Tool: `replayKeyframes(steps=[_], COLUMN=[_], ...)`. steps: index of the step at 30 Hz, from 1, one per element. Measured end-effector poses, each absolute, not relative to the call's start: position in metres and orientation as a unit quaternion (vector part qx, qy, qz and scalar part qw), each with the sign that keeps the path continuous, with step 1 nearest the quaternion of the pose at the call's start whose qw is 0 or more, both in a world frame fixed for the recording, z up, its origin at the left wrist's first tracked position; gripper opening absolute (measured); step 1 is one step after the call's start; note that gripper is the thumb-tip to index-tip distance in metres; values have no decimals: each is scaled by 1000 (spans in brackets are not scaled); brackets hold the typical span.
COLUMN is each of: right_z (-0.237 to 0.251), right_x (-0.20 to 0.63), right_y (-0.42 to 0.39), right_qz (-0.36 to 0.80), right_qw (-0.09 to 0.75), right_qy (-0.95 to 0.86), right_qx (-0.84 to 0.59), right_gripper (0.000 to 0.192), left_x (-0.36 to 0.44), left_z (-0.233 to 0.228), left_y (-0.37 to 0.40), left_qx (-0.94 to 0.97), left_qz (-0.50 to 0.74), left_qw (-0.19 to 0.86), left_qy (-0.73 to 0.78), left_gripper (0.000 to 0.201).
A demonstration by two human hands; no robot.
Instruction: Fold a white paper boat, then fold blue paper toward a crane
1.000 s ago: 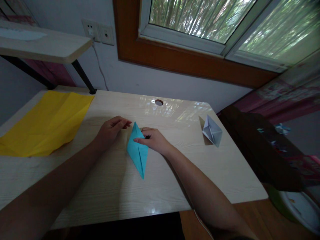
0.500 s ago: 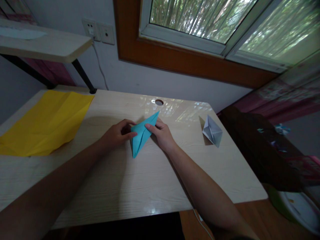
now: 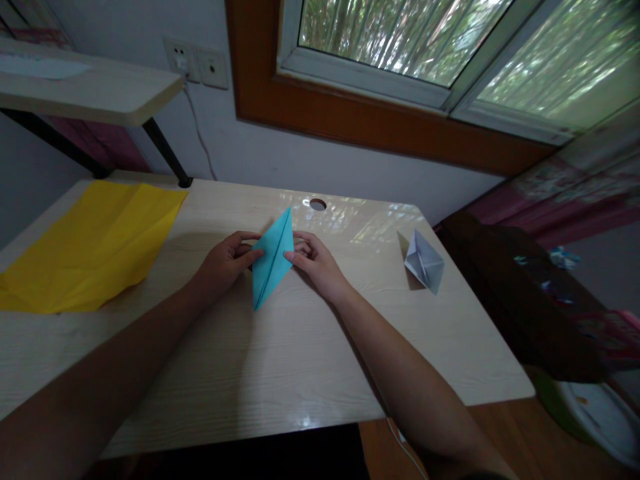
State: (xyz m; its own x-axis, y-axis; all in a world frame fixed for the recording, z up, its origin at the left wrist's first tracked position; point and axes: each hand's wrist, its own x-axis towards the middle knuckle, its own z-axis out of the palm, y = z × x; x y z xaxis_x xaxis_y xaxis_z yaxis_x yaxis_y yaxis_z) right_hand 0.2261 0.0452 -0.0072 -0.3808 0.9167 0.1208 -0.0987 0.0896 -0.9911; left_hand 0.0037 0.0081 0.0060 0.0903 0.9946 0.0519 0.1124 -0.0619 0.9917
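Since half a second ago, one blue folded paper (image 3: 271, 263) has turned more upright, its far tip near the bench (image 3: 310, 360) cable hole (image 3: 317, 204). Left hand (image 3: 225, 261) and right hand (image 3: 315, 261) pinch its two side edges; fingers behind it are hidden. One yellow sheet (image 3: 95, 243) lies well left of it, one grey paper boat (image 3: 425, 262) well right.
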Motion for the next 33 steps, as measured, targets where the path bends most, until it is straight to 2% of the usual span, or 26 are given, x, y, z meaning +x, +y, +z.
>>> replayKeyframes(steps=[2, 4, 9, 14, 17, 25, 29, 33], right_z=[-8, -9, -8, -6, -4, -4, -3, -1], right_x=[226, 226, 225, 226, 225, 224, 224, 223], right_y=[46, 46, 46, 44, 42, 37, 36, 36], right_qz=[554, 531, 570, 611, 604, 600, 589, 596], right_qw=[440, 451, 455, 430, 427, 406, 391, 395], right_qy=[-603, -603, -566, -558, -568, -602, -617, -613], right_qx=[-368, -388, -383, -361, -361, -336, -345, -336], right_gripper=[38, 35, 40, 33, 31, 34, 36, 39], left_x=[3, 3, 4, 2, 2, 5, 4, 6], left_z=[7, 8, 11, 7, 5, 10, 10, 13], left_y=[10, 10, 10, 9, 9, 7, 4, 2], left_qx=[546, 531, 525, 569, 610, 622, 612, 585], left_qz=[476, 487, 489, 443, 392, 364, 331, 341], left_qw=[474, 474, 475, 462, 445, 437, 458, 487], left_qy=[501, 506, 510, 517, 525, 538, 554, 552], left_gripper=[47, 45, 40, 32, 34, 51, 36, 34])
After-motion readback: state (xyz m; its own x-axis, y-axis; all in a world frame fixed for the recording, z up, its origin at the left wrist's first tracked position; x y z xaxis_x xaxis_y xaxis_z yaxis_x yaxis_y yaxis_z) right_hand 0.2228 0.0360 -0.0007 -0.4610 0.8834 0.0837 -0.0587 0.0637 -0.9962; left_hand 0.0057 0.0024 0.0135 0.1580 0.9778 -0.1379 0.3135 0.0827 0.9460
